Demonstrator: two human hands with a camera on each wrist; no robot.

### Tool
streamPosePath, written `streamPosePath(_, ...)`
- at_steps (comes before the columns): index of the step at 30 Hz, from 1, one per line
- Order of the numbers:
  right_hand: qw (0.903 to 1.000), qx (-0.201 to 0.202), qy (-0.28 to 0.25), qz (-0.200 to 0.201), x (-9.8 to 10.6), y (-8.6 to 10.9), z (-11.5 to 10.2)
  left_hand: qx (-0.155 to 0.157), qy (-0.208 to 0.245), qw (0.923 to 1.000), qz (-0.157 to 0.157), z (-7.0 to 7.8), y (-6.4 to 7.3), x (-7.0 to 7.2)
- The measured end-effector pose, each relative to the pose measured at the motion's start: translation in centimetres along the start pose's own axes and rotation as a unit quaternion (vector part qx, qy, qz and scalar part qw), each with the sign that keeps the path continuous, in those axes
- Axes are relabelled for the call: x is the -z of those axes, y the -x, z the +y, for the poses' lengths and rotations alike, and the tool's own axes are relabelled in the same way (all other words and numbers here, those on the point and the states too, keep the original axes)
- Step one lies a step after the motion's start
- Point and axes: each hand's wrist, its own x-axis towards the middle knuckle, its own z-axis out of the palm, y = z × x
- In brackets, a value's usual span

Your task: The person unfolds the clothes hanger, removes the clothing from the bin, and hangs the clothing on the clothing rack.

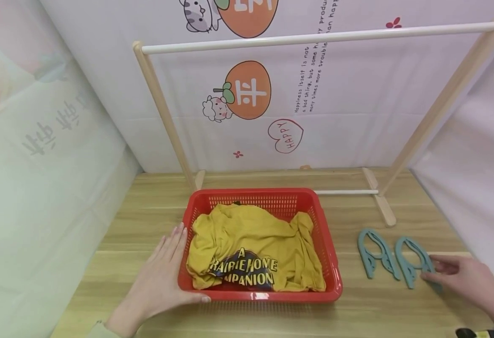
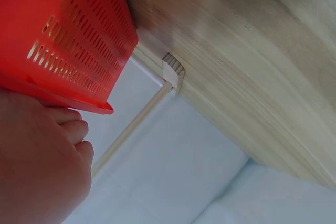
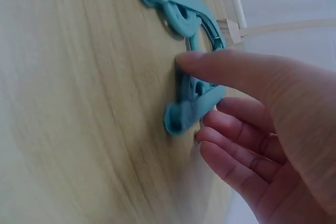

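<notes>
A red plastic basket point(image 1: 333, 263) stands on the wooden table with a crumpled yellow T-shirt point(image 1: 259, 230) in it, dark-and-white lettering facing up. My left hand point(image 1: 162, 272) rests against the basket's left front corner, fingers straight along its side and thumb along the front rim. To the basket's right lie two blue-green folding clothes hangers, a left one point(image 1: 385, 257) and a right one point(image 1: 408, 268). My right hand point(image 1: 466, 277) pinches the right hanger's right arm, thumb on its inner side and fingers on its outer side, as the right wrist view shows.
Behind the basket stands a wooden rack with a white top rail point(image 1: 314, 38) and a right foot point(image 1: 383, 209) near the hangers. Printed white cloth point(image 1: 166, 136) forms walls at the back and sides. A dark object point(image 1: 483, 333) shows at the lower right edge.
</notes>
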Motion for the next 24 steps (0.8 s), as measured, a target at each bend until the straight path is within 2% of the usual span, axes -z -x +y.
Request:
streamPosePath(5, 0.9999, -0.001, 0.01, -0.005, 0.4, -0.4, -0.2, 0.003, -0.004, 1.0, -0.005, -0.1, 0.0, -0.1)
streamPosePath(13, 0.9995, -0.014, 0.011, -0.026, 0.8, -1.0, -0.6, -0.008, -0.006, 0.9999, 0.007, -0.2, 0.0, -0.2)
streamPosePath(24, 0.9995, -0.028, 0.001, -0.018, 0.5, -1.5, -0.5, -0.006, 0.0, 1.0, -0.004, -0.1, 0.0, -0.1)
